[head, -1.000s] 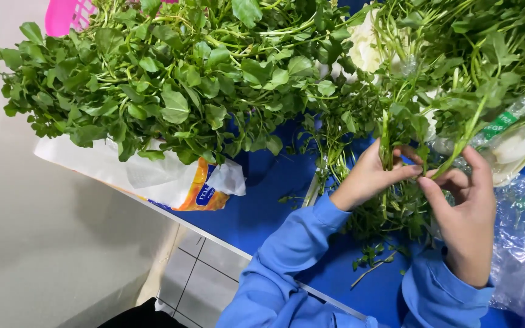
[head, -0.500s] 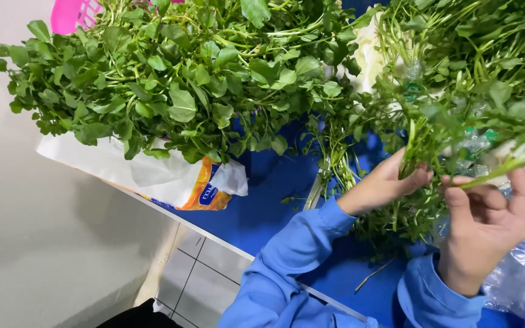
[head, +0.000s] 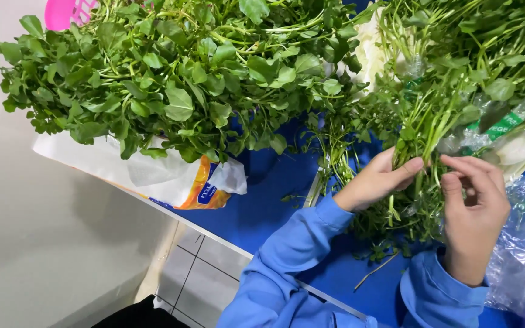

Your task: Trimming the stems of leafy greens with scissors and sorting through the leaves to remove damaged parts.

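Green stems pinched in left hand fingers, right hand fingers curled beside, touching them

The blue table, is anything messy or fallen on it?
Yes, a little. Loose green leaf bits and one thin bare stem lie scattered on the blue table top, below the bunch of green stalks that the left hand and right hand pinch.

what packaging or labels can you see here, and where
White plastic bag with an orange and blue print: under the leafy pile, left table edge.
Clear wrapper: crinkled, right of the right hand.
Green label strip: on clear film, upper right.
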